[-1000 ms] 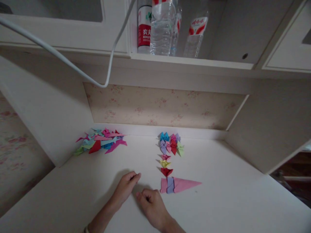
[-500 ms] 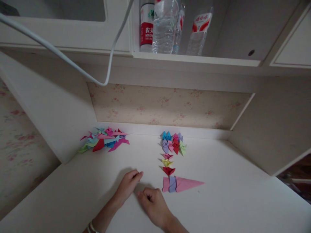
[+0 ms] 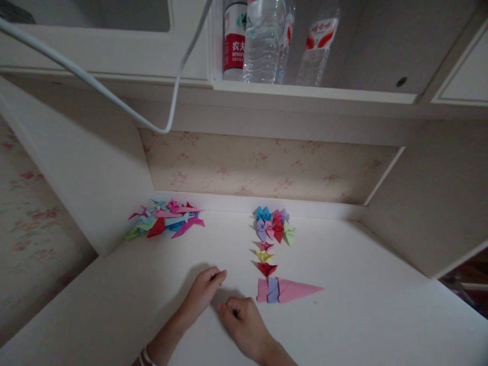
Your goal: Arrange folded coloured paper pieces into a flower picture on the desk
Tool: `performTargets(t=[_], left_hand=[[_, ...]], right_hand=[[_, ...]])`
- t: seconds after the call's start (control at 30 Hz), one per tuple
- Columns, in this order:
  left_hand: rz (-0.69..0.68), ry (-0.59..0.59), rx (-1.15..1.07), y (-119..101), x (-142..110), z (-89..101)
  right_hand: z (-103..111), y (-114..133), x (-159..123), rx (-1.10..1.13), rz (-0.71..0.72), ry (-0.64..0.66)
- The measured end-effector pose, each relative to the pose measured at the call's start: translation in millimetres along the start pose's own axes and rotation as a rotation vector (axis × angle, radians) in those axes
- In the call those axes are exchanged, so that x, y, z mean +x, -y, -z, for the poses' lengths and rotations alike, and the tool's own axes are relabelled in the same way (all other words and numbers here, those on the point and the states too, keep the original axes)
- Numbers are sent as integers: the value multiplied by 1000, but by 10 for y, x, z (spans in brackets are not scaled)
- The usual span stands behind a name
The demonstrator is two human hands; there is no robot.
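- While both forearms rest low over the white tabletop (image 3: 354, 284), the left hand (image 3: 204, 291) is curled into a loose fist, its thumb side turned towards the right; whether something small is tucked inside cannot be told.
- The right hand (image 3: 244, 323) is curled closed too, nearer the person and near the left hand, with a gap between them; its palm is hidden, so its contents cannot be told either.
- Nearest to the right hand lies a flat pink paper cone (image 3: 299, 291), its point facing right and a purple band (image 3: 273, 290) across its wide end.
- Just beyond that wide end sits a red folded piece (image 3: 267, 269), then a yellow folded piece (image 3: 264, 255) and a small pink folded piece (image 3: 265, 246), in a line leading away from the person.
- Farther back, close to the wall, a cluster of folded papers (image 3: 277, 230) shows blue, purple, pink, red and pale green.
- At the back left, a loose pile of folded papers (image 3: 168, 218) mixes pink, red, green and blue.
- Above, plastic bottles (image 3: 263, 46) stand on a shelf (image 3: 312, 94), and a white cable (image 3: 114, 99) hangs in a bend at the left.
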State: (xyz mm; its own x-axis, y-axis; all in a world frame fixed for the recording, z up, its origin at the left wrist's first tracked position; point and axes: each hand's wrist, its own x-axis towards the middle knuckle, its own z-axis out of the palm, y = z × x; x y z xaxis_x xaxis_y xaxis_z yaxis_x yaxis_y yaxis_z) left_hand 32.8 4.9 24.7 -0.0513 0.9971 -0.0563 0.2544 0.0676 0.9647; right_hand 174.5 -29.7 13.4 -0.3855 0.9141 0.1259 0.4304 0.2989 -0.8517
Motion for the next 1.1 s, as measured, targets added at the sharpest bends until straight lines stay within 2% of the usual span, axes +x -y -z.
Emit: performTargets(t=[0.6,1.1], left_hand=[[-50,5,33,32,16,1],[-39,35,89,51,24,8]], right_hand=[[41,51,-24,-7,0,43],[33,37,-29,-34,29,43]])
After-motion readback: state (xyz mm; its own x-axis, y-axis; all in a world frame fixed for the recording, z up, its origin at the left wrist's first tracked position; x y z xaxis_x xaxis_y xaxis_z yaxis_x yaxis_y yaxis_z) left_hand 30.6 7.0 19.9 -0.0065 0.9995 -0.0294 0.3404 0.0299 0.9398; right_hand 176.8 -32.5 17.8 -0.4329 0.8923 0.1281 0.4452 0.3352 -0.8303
